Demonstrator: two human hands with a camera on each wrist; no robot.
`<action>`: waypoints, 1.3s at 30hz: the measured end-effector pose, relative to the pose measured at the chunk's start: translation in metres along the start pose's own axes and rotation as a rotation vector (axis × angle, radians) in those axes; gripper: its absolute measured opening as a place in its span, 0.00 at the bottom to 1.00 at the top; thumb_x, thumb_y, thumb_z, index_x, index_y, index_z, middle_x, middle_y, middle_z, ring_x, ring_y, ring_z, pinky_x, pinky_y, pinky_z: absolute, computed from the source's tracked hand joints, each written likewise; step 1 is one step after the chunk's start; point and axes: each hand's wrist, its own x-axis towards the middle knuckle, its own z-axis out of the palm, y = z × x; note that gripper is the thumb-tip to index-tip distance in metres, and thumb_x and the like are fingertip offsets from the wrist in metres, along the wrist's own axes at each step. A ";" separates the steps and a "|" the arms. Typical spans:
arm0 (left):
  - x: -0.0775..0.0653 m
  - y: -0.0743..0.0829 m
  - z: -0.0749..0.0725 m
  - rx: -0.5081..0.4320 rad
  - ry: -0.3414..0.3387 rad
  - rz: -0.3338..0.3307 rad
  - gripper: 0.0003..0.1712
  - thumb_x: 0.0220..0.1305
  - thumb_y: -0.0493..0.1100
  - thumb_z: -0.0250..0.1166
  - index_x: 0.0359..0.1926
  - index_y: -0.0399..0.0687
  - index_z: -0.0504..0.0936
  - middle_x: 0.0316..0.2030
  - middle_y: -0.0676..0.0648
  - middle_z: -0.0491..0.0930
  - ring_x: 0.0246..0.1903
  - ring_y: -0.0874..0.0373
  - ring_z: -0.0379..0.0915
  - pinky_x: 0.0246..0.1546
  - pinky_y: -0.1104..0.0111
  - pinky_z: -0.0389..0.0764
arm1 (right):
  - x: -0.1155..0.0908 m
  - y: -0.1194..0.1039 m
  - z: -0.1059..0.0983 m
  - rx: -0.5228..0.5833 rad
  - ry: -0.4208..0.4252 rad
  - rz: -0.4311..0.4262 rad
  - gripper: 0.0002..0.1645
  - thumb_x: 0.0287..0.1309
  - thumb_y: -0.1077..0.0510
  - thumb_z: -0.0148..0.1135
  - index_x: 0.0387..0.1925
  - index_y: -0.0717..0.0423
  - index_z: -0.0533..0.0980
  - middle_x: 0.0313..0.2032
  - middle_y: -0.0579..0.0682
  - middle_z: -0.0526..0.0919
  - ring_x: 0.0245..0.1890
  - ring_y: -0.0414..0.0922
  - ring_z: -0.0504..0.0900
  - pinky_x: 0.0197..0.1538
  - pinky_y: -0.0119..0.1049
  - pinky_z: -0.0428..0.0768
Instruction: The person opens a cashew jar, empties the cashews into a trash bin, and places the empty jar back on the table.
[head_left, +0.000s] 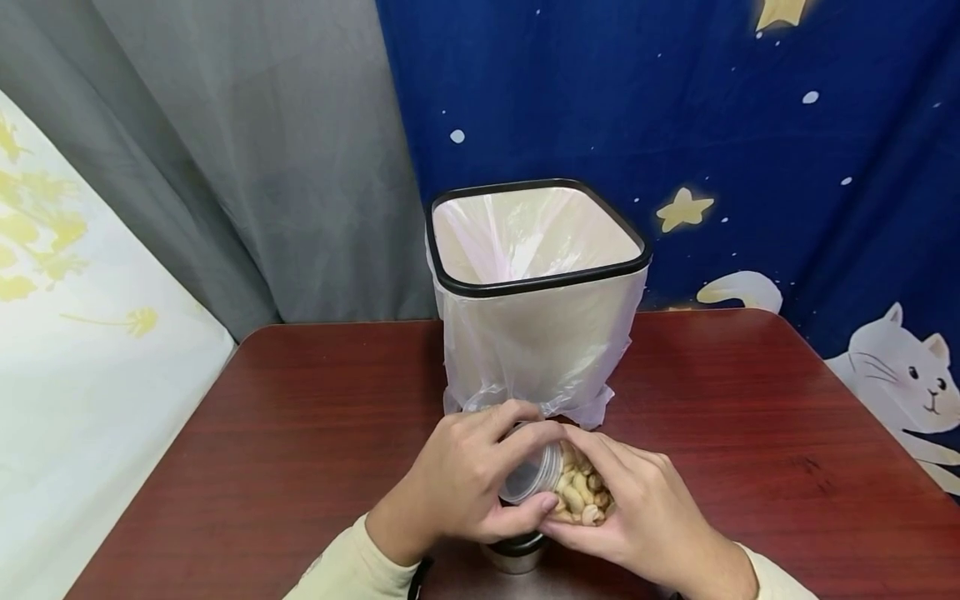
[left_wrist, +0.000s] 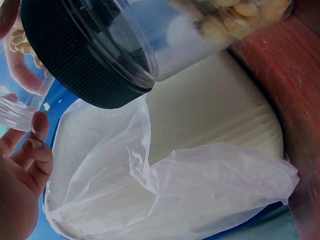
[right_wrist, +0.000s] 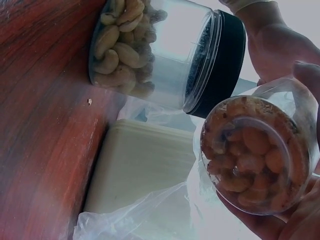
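Both hands hold a clear plastic jar (head_left: 534, 473) tipped on its side, with its threaded mouth toward the left. Cashews (head_left: 576, 495) lie in its right end. My right hand (head_left: 637, 504) grips the base half, and the right wrist view shows the jar's round bottom (right_wrist: 252, 162) with nuts pressed behind it. Around the mouth end curl the fingers and thumb of my left hand (head_left: 476, 471). Below the hands, a second clear jar with a black ribbed lid (left_wrist: 75, 55) stands on the table, partly filled with cashews (right_wrist: 120, 55).
Behind the hands stands a cream bin (head_left: 540, 342) with a black rim (head_left: 555, 283), lined with a thin translucent plastic bag (head_left: 487, 233). Everything rests on a dark red wooden table (head_left: 337, 400). Grey and blue curtains (head_left: 525, 83) hang behind it. A small crumb (right_wrist: 90, 101) lies on the tabletop.
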 end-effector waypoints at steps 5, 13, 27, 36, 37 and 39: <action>0.001 0.000 0.000 -0.004 0.000 0.000 0.25 0.64 0.60 0.55 0.52 0.51 0.82 0.41 0.52 0.80 0.28 0.64 0.79 0.30 0.74 0.82 | 0.000 0.000 -0.001 0.001 -0.002 0.010 0.42 0.53 0.31 0.66 0.57 0.56 0.76 0.43 0.44 0.86 0.34 0.38 0.85 0.36 0.30 0.81; 0.002 0.001 0.000 -0.007 0.000 -0.012 0.25 0.64 0.60 0.54 0.51 0.51 0.82 0.41 0.52 0.80 0.28 0.64 0.78 0.30 0.74 0.81 | 0.000 0.000 -0.001 0.003 0.002 0.006 0.41 0.53 0.31 0.67 0.57 0.56 0.77 0.42 0.43 0.86 0.34 0.37 0.84 0.35 0.30 0.81; -0.002 0.001 0.000 -0.024 -0.014 -0.053 0.25 0.65 0.60 0.53 0.51 0.52 0.82 0.41 0.53 0.79 0.29 0.64 0.79 0.30 0.74 0.81 | 0.000 -0.001 -0.001 0.004 -0.015 0.022 0.43 0.50 0.31 0.69 0.59 0.55 0.76 0.44 0.44 0.86 0.35 0.37 0.84 0.36 0.30 0.82; -0.001 0.001 0.000 -0.011 -0.014 -0.059 0.24 0.63 0.60 0.55 0.51 0.52 0.82 0.41 0.52 0.79 0.29 0.63 0.80 0.30 0.74 0.82 | 0.000 0.000 -0.001 -0.014 -0.024 0.032 0.44 0.48 0.31 0.71 0.59 0.55 0.76 0.44 0.44 0.86 0.35 0.37 0.85 0.36 0.31 0.82; -0.001 0.001 0.000 -0.011 -0.014 -0.060 0.24 0.63 0.60 0.55 0.51 0.52 0.82 0.41 0.52 0.79 0.28 0.63 0.80 0.29 0.74 0.82 | 0.000 0.000 -0.001 -0.016 -0.025 0.032 0.44 0.48 0.30 0.71 0.59 0.55 0.76 0.44 0.44 0.86 0.35 0.37 0.85 0.36 0.31 0.82; -0.002 0.001 0.001 -0.015 -0.013 -0.063 0.24 0.64 0.60 0.54 0.51 0.52 0.82 0.41 0.52 0.79 0.28 0.63 0.80 0.29 0.74 0.82 | 0.000 0.000 -0.001 -0.016 -0.028 0.033 0.45 0.48 0.31 0.71 0.59 0.55 0.76 0.44 0.44 0.86 0.35 0.37 0.85 0.36 0.31 0.82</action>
